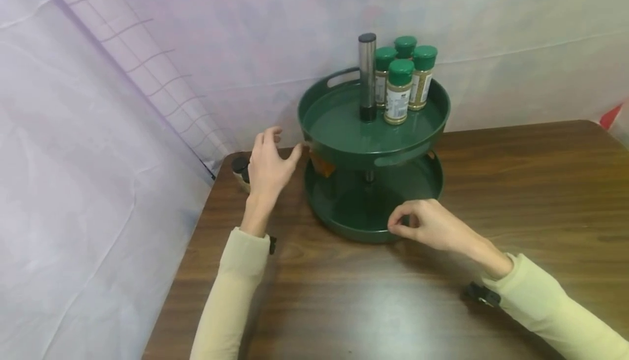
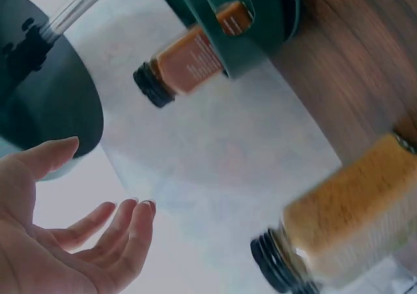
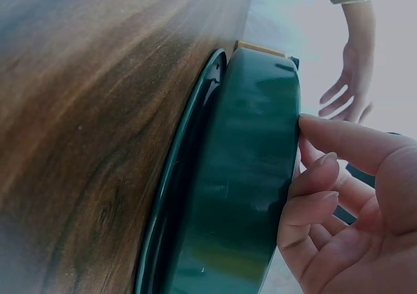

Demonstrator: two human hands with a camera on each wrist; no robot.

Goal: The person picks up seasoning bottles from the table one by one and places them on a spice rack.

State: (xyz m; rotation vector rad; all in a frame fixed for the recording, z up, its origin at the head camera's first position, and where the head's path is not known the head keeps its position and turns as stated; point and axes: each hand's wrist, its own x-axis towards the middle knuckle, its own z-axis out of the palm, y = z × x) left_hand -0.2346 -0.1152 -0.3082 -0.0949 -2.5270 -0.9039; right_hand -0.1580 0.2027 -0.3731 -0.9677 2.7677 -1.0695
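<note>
A two-tier dark green turntable stands on the table, its upper tray point(image 1: 339, 136) above its lower tray point(image 1: 354, 207). My right hand point(image 1: 432, 223) pinches the front rim of the lower tray point(image 3: 241, 176) between thumb and fingers. Beside the upper tray's left edge, my left hand point(image 1: 270, 163) is spread with nothing in it. On the lower tray's left side stands a black-capped bottle of orange-brown spice point(image 2: 189, 62), mostly hidden in the head view. A second black-capped bottle point(image 2: 352, 216), with yellowish-brown contents, stands on the table left of my left hand.
On the upper tray, several green-capped spice jars point(image 1: 397, 98) cluster right of the metal centre post point(image 1: 367, 76). A pale cloth wall point(image 1: 236, 32) borders the wooden table point(image 1: 516, 185) behind and on the left. Another black cap shows partly behind my left hand.
</note>
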